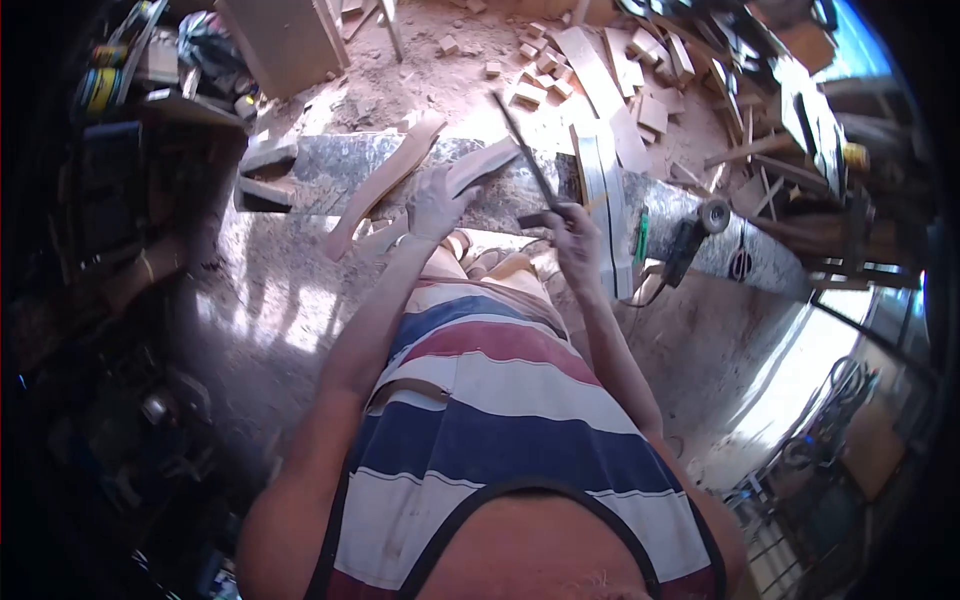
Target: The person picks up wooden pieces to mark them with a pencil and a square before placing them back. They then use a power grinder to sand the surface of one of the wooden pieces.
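Note:
My left hand (434,205) is closed around the near end of a pale, curved wooden piece (484,166), which slants up to the right over the workbench (340,165). Raised at the bench's near edge, my right hand (578,245) grips a long, thin dark tool (526,143). Its narrow length points up and away, and a short dark part juts out leftward beside my fingers. The right hand is slightly blurred. Left of my left hand, another curved wooden piece (388,180) lies across the bench.
Right of my right hand, a long pale board (603,205) crosses the bench. Beyond it lie a green object (641,238) and a black corded grinder (690,240). Several wood offcuts (545,75) litter the dusty floor behind. Stacked lumber (800,150) stands at the right.

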